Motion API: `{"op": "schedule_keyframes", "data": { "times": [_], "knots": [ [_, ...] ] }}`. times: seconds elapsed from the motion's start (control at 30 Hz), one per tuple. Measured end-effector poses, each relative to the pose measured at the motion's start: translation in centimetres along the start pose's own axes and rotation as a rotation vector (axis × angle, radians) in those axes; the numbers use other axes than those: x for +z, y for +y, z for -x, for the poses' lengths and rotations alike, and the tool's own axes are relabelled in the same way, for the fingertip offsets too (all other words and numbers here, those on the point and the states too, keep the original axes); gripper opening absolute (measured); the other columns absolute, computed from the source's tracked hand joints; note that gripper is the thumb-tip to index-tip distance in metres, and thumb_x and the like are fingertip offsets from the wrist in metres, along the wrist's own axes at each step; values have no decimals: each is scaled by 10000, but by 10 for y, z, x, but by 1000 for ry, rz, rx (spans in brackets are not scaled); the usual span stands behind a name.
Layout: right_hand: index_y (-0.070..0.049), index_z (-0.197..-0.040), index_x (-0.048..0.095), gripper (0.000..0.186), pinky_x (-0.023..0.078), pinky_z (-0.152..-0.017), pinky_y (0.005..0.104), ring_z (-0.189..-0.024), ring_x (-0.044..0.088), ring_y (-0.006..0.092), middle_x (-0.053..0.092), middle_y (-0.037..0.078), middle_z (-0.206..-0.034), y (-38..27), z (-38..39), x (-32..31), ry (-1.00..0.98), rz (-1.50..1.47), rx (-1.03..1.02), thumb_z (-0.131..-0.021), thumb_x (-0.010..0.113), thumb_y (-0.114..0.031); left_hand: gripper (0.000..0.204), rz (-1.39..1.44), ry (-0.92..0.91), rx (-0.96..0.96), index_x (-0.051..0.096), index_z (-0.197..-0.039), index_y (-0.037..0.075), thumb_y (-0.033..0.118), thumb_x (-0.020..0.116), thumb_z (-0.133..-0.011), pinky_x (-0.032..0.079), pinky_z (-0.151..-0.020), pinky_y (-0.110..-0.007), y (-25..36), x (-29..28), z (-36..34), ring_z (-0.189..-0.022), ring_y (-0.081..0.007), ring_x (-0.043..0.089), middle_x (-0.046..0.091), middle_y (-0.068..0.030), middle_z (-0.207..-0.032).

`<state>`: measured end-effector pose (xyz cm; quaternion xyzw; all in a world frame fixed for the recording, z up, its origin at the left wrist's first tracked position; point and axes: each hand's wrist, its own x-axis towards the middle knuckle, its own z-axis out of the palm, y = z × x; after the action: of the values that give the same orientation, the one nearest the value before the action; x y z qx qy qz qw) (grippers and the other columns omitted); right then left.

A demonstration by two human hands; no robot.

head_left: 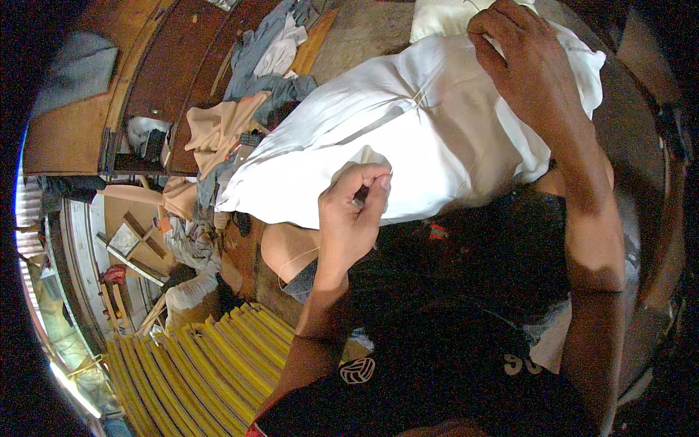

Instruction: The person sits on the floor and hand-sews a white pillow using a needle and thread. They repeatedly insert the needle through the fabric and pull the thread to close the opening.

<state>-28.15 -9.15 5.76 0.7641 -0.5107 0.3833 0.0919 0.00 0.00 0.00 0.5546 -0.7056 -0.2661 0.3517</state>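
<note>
A large white cloth piece [349, 131], plump like a cushion, lies across my lap with creases gathering near its middle. My left hand [349, 207] is closed in a pinch at its near edge, where a small peak of the cloth rises behind the fingers. A thin thread [291, 261] loops beside my left wrist. At the far right end of the cloth, my right hand [520, 54] is raised with its fingers bent together. A fine curved strand [472, 6] shows by its fingertips; whatever they pinch is too small to make out.
Yellow slats [196, 364] of a seat or rack stand at the lower left. Tan cloth [222, 131] and grey-blue cloth [251, 69] lie in a heap beyond the white piece. A brown wooden cabinet [175, 65] fills the far left.
</note>
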Motion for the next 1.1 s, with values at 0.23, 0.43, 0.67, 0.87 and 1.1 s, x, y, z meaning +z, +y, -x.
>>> {"op": "schedule_keyframes", "data": {
  "times": [0.23, 0.43, 0.67, 0.87, 1.1],
  "knots": [
    [-41, -947, 648, 109, 499, -846, 451, -902, 622, 352, 623, 129, -942, 12, -9, 19, -46, -43, -23, -868, 663, -115, 118, 21, -13, 64, 708, -984, 22, -13, 718, -873, 499, -679, -274, 15, -16, -10, -723, -141, 622, 689, -68, -823],
    [-49, -932, 643, 94, 505, -865, 451, -917, 626, 344, 617, 119, -943, 3, 0, 36, -50, -1, -126, -888, 657, -132, 139, -22, -172, 154, 720, -959, 42, -36, 718, -843, 493, -618, -270, 16, -26, -3, -667, -134, 613, 697, -61, -830],
    [-41, -920, 643, 99, 512, -859, 444, -910, 630, 342, 620, 118, -939, 0, 3, 37, -29, 27, -150, -874, 662, -127, 126, -35, -254, 207, 715, -980, 45, -1, 716, -863, 505, -623, -304, 18, -26, -1, -697, -175, 653, 706, -74, -838],
    [-24, -903, 638, 111, 492, -778, 461, -850, 613, 357, 607, 144, -886, -6, -7, 2, 72, -77, 39, -807, 684, -55, 134, -57, -23, 116, 711, -1028, 31, 20, 708, -895, 529, -682, -320, 11, -3, -5, -771, -200, 676, 711, -101, -885],
    [-25, -892, 638, 77, 502, -750, 470, -839, 617, 374, 608, 154, -888, 5, -4, 1, 145, -33, 75, -827, 671, -49, 204, -30, 77, 137, 697, -1101, 9, 9, 705, -897, 533, -715, -303, 7, 8, -6, -779, -186, 660, 693, -125, -911]
  ]
}}
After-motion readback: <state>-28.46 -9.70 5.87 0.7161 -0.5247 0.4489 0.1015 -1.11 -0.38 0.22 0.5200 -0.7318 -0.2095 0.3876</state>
